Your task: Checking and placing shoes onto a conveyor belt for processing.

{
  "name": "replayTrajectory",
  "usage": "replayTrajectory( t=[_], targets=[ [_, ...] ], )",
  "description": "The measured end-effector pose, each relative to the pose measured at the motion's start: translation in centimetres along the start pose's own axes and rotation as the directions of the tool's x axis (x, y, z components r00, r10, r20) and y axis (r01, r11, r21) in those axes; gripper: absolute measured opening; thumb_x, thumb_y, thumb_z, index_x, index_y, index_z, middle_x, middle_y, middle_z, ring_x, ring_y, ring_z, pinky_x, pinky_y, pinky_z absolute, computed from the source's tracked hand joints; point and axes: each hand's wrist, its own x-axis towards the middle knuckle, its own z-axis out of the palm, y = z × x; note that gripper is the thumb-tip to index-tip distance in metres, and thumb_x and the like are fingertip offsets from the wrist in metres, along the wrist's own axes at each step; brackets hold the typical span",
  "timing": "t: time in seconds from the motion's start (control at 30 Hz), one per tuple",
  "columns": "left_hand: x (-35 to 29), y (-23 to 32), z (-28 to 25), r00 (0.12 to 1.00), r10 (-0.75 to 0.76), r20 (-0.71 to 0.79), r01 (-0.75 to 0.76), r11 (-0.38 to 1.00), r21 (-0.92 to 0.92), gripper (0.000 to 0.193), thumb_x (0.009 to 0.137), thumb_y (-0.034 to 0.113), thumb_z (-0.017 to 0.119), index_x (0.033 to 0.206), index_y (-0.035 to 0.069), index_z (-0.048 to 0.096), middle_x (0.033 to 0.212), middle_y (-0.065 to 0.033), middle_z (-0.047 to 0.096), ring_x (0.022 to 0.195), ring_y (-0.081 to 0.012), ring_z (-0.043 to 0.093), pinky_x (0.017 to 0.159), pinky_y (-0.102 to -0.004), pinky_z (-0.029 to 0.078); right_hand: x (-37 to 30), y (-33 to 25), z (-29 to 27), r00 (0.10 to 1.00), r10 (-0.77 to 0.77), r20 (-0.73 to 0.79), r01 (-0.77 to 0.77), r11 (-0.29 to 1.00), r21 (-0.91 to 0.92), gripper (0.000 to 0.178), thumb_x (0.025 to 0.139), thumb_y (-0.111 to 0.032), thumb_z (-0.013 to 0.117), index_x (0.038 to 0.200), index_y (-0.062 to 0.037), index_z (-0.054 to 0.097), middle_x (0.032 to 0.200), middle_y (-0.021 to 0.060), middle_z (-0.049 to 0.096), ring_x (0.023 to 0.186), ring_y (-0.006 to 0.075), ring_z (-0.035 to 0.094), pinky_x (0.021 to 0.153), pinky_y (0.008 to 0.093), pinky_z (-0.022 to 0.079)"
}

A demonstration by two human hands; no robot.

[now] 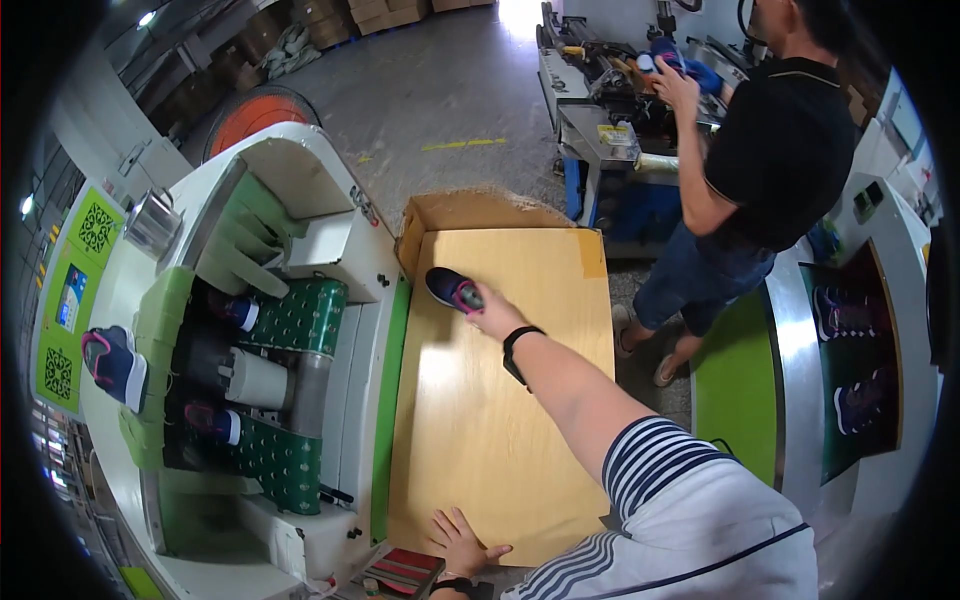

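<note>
Reaching over the far part of a pale wooden tabletop (500, 400), my right hand (493, 314) grips a dark navy shoe (447, 287) with pink trim round its opening. The toe points to the far left. My left hand (462, 545) lies flat near the table's near edge, fingers spread, holding nothing. Beside it is a small dark red box-like item (410, 567). On the machine at left, one shoe (238, 312) and another shoe (212, 422) sit by green dotted belts (290, 318). A further navy shoe (113, 366) rests on the machine's top.
A torn cardboard edge (490, 208) borders the table's far side. At right, a co-worker (770, 150) stands holding a blue shoe at another machine (610, 120). More shoes (845, 312) sit in a machine at far right. A metal cup (152, 222) tops the left machine; an orange fan (262, 122) stands behind.
</note>
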Motion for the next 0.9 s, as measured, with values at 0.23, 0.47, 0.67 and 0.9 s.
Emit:
replayTrajectory(
  t=[0.23, 0.47, 0.67, 0.9],
  targets=[
    [-1.9, -1.5, -0.7, 1.0, -0.006, -0.002, 0.006, 0.997, -0.082, 0.158, 0.05, 0.084, 0.074, 0.154, -0.004, -0.006, 0.155, -0.0397, -0.015, 0.144, -0.0558, -0.015, 0.106, -0.0764, 0.0, -13.8, -3.5, 0.1, 0.981, -0.131, 0.141, 0.122, 0.99, 0.068, 0.051, 0.082, -0.012, 0.069, 0.131, -0.009, 0.057, 0.107, 0.0248, 0.065, 0.1, 0.0411, 0.062, 0.089, 0.0471, 0.049],
    [-0.6, 0.2, -0.6, 0.999, -0.025, -0.021, 0.029, 0.987, 0.16, 0.155, 0.054, 0.078, 0.078, 0.154, -0.002, -0.01, 0.157, -0.0362, -0.015, 0.146, -0.053, -0.011, 0.109, -0.0742, 0.01, -37.4, -5.6, -0.6, 0.883, -0.137, 0.449, 0.143, 0.989, 0.019, 0.077, 0.081, -0.015, 0.073, 0.149, -0.0097, 0.038, 0.133, 0.0187, 0.053, 0.122, 0.0369, 0.052, 0.102, 0.0446, 0.044],
    [-0.5, 0.1, -0.7, 0.996, 0.014, -0.086, 0.008, 0.967, 0.254, 0.149, 0.058, 0.081, 0.073, 0.155, 0.0, -0.007, 0.159, -0.0319, -0.012, 0.149, -0.0479, -0.004, 0.109, -0.0708, 0.021, -50.8, -2.4, -4.0, 0.969, 0.009, 0.248, 0.075, 0.942, -0.327, 0.083, 0.082, -0.029, 0.073, 0.152, -0.0116, 0.032, 0.139, 0.02, 0.052, 0.128, 0.0398, 0.048, 0.106, 0.0441, 0.042],
    [-0.8, 0.2, -0.2, 0.992, 0.038, -0.118, -0.006, 0.966, 0.26, 0.146, 0.06, 0.083, 0.07, 0.157, 0.006, -0.008, 0.161, -0.029, -0.011, 0.149, -0.048, -0.003, 0.105, -0.0757, 0.02, -70.5, 7.1, -1.9, 0.561, 0.828, 0.0, -0.804, 0.545, -0.236, 0.041, 0.083, -0.037, 0.058, 0.094, 0.0006, 0.072, 0.096, 0.0257, 0.069, 0.096, 0.0427, 0.066, 0.086, 0.0507, 0.051]
  ],
)
